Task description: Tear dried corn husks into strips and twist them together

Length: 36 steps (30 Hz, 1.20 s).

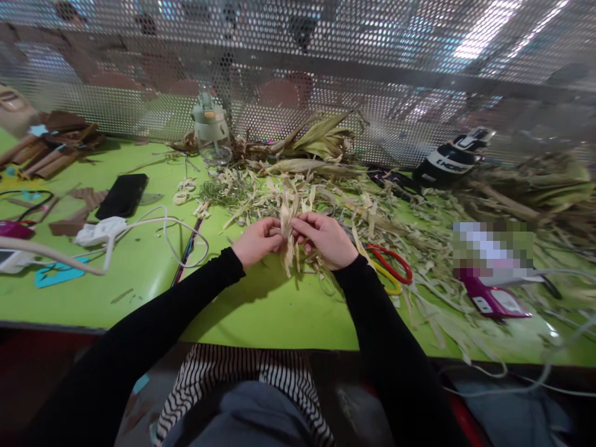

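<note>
Between my two hands, a bundle of pale dried corn husk (pixel 287 214) stands roughly upright above the green table (pixel 261 316). The thumb and fingers of my left hand (pixel 258 242) pinch its left side. On the other side, my right hand (pixel 326 239) grips the same bundle with thumb and forefinger. Fingertips partly cover the husk's middle. Loose husk scraps (pixel 251 198) lie spread behind the hands. Just right of my right wrist are scissors (pixel 391 264) with red and yellow handles.
Along the perforated metal screen (pixel 153 105) stand a pale green bottle (pixel 212 127) and a tilted black bottle (pixel 449 161). A phone (pixel 122 195) and a white power strip (pixel 101 231) with cables lie left. A magenta glue gun (pixel 493 298) rests right, among husk strips.
</note>
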{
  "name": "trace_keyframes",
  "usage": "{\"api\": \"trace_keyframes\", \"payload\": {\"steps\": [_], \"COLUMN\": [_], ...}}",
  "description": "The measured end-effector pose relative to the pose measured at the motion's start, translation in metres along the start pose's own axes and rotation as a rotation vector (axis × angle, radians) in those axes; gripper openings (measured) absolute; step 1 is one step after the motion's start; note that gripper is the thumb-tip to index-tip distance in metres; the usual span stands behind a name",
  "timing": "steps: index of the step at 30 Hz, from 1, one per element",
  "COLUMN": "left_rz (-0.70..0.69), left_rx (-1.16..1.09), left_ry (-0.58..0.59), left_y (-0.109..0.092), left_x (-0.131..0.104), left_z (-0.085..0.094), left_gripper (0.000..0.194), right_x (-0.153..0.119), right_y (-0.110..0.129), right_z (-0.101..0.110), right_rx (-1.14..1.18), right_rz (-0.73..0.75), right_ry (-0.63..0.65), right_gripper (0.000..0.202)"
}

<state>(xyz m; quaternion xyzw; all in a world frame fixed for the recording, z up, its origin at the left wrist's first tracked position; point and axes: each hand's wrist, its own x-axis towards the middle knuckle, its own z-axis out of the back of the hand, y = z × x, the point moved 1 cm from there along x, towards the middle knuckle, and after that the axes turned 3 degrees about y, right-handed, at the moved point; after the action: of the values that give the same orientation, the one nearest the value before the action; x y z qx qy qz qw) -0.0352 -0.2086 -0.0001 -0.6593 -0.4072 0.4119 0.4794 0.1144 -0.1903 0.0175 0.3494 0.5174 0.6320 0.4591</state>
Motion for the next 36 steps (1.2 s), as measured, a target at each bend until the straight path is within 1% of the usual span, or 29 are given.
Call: {"api": "trace_keyframes", "payload": {"steps": [3, 7, 9, 12, 17, 21, 26, 31, 33, 36], "left_rz": [0.016, 0.001, -0.007, -0.004, -0.009, -0.022, -0.033, -0.03, -0.03, -0.042], "left_rx": [-0.031, -0.018, -0.007, 0.012, 0.055, 0.067, 0.077, 0.018, -0.02, -0.026], "left_ry": [0.004, 0.014, 0.016, 0.001, -0.008, -0.033, -0.068, -0.081, -0.113, -0.153], "left_y": [-0.001, -0.001, -0.002, -0.003, -0.006, -0.006, -0.007, -0.008, -0.009, -0.008], "left_x": [0.0, -0.001, -0.002, -0.003, -0.003, -0.003, -0.003, -0.004, -0.004, -0.002], "left_z": [0.001, 0.001, 0.001, 0.002, 0.003, 0.001, 0.0, 0.0, 0.001, 0.004], "left_gripper": [0.016, 0.011, 0.012, 0.01, 0.015, 0.013, 0.011, 0.013, 0.014, 0.013], "right_x": [-0.002, -0.005, -0.006, -0.007, -0.007, -0.005, -0.006, -0.006, -0.006, -0.006], "right_y": [0.003, 0.005, 0.006, 0.008, 0.011, 0.009, 0.005, 0.005, 0.006, 0.008], "right_z": [-0.001, -0.003, -0.004, -0.002, 0.0, -0.005, -0.009, -0.005, -0.002, -0.001], "right_rx": [-0.055, -0.205, -0.238, -0.22, -0.149, -0.132, -0.144, -0.226, -0.174, -0.069], "right_rz": [0.033, 0.063, 0.065, 0.051, 0.049, 0.051, 0.034, 0.091, 0.102, 0.1], "right_ry": [0.02, 0.017, 0.012, 0.019, 0.066, 0.027, -0.05, -0.139, -0.158, -0.121], "right_gripper": [0.022, 0.018, 0.017, 0.015, 0.015, 0.017, 0.014, 0.016, 0.016, 0.014]}}
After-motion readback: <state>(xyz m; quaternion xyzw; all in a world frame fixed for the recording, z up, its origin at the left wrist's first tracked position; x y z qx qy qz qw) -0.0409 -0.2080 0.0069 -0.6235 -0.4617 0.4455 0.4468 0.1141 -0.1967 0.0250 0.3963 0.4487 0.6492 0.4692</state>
